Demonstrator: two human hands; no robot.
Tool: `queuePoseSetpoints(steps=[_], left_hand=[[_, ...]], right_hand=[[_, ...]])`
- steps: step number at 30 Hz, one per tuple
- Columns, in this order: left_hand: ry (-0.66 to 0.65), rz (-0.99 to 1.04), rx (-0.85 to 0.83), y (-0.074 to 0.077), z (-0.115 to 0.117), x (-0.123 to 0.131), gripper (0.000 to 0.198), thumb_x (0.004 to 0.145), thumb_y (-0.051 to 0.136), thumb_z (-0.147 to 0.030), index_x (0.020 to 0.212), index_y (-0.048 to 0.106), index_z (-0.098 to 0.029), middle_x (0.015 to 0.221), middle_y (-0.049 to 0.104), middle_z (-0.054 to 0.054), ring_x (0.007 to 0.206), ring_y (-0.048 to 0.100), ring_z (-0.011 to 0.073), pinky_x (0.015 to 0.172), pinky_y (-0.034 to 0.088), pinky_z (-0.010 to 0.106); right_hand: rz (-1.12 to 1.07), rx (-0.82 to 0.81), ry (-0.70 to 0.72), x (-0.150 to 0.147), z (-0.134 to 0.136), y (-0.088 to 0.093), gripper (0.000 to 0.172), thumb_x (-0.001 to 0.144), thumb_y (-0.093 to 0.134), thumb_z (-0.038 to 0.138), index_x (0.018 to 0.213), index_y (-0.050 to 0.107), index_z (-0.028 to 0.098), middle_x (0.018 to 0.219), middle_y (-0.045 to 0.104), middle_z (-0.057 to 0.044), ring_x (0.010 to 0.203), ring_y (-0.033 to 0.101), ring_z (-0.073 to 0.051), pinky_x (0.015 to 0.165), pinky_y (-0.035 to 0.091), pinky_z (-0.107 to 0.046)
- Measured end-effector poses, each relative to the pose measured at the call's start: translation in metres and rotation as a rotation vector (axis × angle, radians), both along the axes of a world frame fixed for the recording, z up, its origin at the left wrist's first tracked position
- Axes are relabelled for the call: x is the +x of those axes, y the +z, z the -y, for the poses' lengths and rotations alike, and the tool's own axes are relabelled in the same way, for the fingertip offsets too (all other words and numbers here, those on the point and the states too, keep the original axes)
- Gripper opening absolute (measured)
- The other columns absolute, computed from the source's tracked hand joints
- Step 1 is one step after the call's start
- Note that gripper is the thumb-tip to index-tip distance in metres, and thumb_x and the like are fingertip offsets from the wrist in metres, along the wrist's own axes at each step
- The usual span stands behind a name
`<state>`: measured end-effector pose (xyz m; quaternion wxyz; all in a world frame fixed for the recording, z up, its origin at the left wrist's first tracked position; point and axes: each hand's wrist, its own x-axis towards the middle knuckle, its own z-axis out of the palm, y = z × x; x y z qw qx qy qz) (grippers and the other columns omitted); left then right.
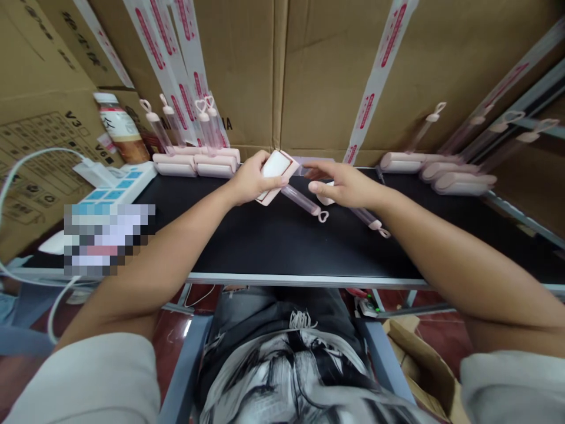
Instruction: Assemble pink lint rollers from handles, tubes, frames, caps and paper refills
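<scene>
My left hand (251, 179) is closed around a pink lint roller (276, 168); its white roll head is up by my fingers and its clear pink handle (304, 202) slants down to the right, ending in a heart loop. My right hand (346, 184) hovers just right of it, fingers partly curled over a second lint roller (371, 219) that lies on the black tabletop (273, 241). Whether those fingers grip it is hidden.
A row of lint rollers (196, 162) with upright handles stands at the back left. More rollers (441, 174) lie at the back right. A bottle (121, 126) and a power strip (117, 185) sit at the left. Cardboard boxes (309, 65) wall the back.
</scene>
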<state>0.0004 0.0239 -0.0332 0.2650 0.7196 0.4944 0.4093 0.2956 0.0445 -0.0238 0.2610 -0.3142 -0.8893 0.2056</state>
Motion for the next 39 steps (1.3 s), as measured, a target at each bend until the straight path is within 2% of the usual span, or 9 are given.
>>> queuePoseSetpoints(steps=[2, 4, 8, 16, 20, 24, 29, 35, 39], left_hand=[[-0.031, 0.059, 0.076, -0.002, 0.004, 0.01, 0.079, 0.069, 0.092, -0.072, 0.117, 0.061, -0.019, 0.12, 0.076, 0.009, 0.111, 0.07, 0.0293, 0.093, 0.054, 0.037], [-0.082, 0.097, 0.12, -0.006, 0.008, 0.019, 0.076, 0.074, 0.09, -0.073, 0.118, 0.059, -0.019, 0.121, 0.075, 0.009, 0.112, 0.07, 0.0279, 0.095, 0.054, 0.037], [-0.157, 0.152, 0.183, -0.011, 0.013, 0.028, 0.062, 0.085, 0.085, -0.067, 0.117, 0.059, -0.02, 0.109, 0.073, 0.006, 0.098, 0.069, 0.0221, 0.091, 0.055, 0.035], [-0.15, 0.385, -0.075, -0.003, 0.017, 0.034, 0.03, 0.081, 0.072, -0.038, 0.105, 0.069, -0.019, 0.096, 0.072, 0.003, 0.086, 0.065, 0.0191, 0.077, 0.052, 0.03], [-0.104, 0.438, -0.141, -0.003, 0.017, 0.037, 0.023, 0.081, 0.058, -0.032, 0.097, 0.07, -0.02, 0.102, 0.073, 0.005, 0.094, 0.068, 0.0221, 0.081, 0.056, 0.032], [-0.069, 0.402, -0.207, -0.005, 0.019, 0.039, 0.026, 0.088, 0.061, -0.04, 0.105, 0.067, -0.021, 0.105, 0.074, 0.005, 0.095, 0.069, 0.0228, 0.081, 0.059, 0.034], [-0.108, 0.307, -0.195, -0.012, 0.02, 0.041, 0.06, 0.071, 0.092, -0.048, 0.117, 0.068, -0.018, 0.114, 0.078, 0.007, 0.101, 0.072, 0.0235, 0.087, 0.06, 0.033], [-0.106, 0.18, -0.067, -0.012, 0.024, 0.045, 0.05, 0.086, 0.077, -0.06, 0.111, 0.069, -0.018, 0.105, 0.078, 0.007, 0.095, 0.07, 0.0226, 0.085, 0.056, 0.033], [-0.138, 0.041, 0.042, -0.005, 0.029, 0.045, 0.056, 0.085, 0.077, -0.068, 0.108, 0.067, -0.018, 0.102, 0.077, 0.006, 0.096, 0.069, 0.0236, 0.087, 0.054, 0.034]], right_hand=[[0.009, 0.029, 0.008, -0.014, 0.017, -0.007, 0.075, 0.096, 0.081, 0.057, 0.158, 0.065, 0.018, 0.123, 0.084, -0.015, 0.107, 0.079, -0.034, 0.094, 0.059, -0.044], [0.043, 0.075, -0.018, -0.021, 0.029, -0.014, 0.054, 0.097, 0.078, 0.044, 0.142, 0.072, 0.016, 0.106, 0.082, -0.011, 0.09, 0.074, -0.028, 0.083, 0.053, -0.038], [0.097, 0.037, -0.015, -0.021, 0.038, -0.024, 0.033, 0.099, 0.07, 0.036, 0.126, 0.074, 0.016, 0.098, 0.079, -0.008, 0.079, 0.066, -0.024, 0.076, 0.045, -0.034], [0.109, 0.016, -0.063, -0.021, 0.044, -0.026, 0.035, 0.1, 0.07, 0.034, 0.129, 0.077, 0.016, 0.098, 0.079, -0.009, 0.081, 0.066, -0.025, 0.078, 0.045, -0.034], [0.111, 0.044, -0.055, -0.026, 0.048, -0.028, 0.038, 0.1, 0.07, 0.033, 0.134, 0.077, 0.016, 0.1, 0.081, -0.01, 0.083, 0.067, -0.025, 0.08, 0.044, -0.035], [0.071, 0.022, -0.04, -0.028, 0.048, -0.03, 0.038, 0.101, 0.068, 0.036, 0.133, 0.076, 0.017, 0.103, 0.082, -0.01, 0.084, 0.068, -0.026, 0.081, 0.046, -0.036], [-0.014, -0.032, -0.013, -0.027, 0.046, -0.028, 0.029, 0.107, 0.062, 0.045, 0.114, 0.075, 0.02, 0.089, 0.077, -0.005, 0.076, 0.065, -0.022, 0.075, 0.046, -0.034], [-0.084, -0.114, -0.013, -0.026, 0.04, -0.028, 0.025, 0.103, 0.067, 0.045, 0.1, 0.071, 0.02, 0.091, 0.078, -0.006, 0.081, 0.067, -0.023, 0.078, 0.048, -0.036], [-0.313, -0.076, -0.057, -0.022, 0.038, -0.025, 0.034, 0.094, 0.076, 0.049, 0.112, 0.066, 0.022, 0.103, 0.076, -0.006, 0.089, 0.067, -0.024, 0.082, 0.053, -0.037]])
